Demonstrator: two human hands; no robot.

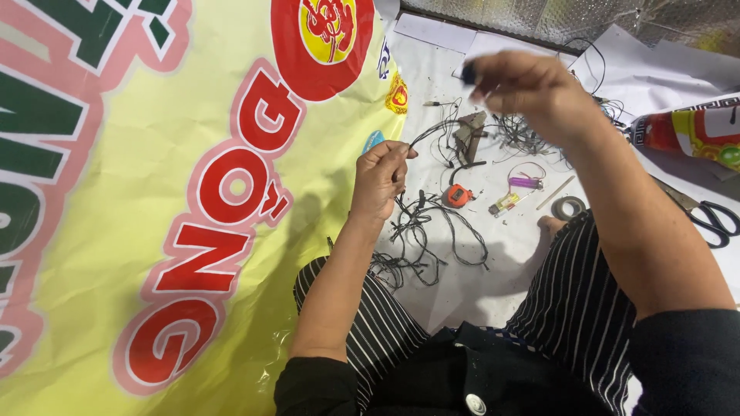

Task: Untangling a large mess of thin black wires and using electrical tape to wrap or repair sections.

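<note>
White paper-covered floor [462, 293] is bearing a tangled heap of thin black wires [420, 231] (mostly unsorted). Left hand [379, 179] is pinching one wire strand; right hand [532, 88], raised, is closing fingertips on a small dark piece, blurred.

The banner [154, 192] is pale yellow with red, pink-edged letters; the trousers [574, 300] are black with white stripes.

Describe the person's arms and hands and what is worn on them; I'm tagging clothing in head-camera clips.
Both forearms are bare. Dark, near-black sleeves are pushed up, bunched near the elbows. The left hand and the right hand wear no gloves, and no watch or bracelet shows on either wrist. Rings cannot be made out. No markings show on the sleeves.
</note>
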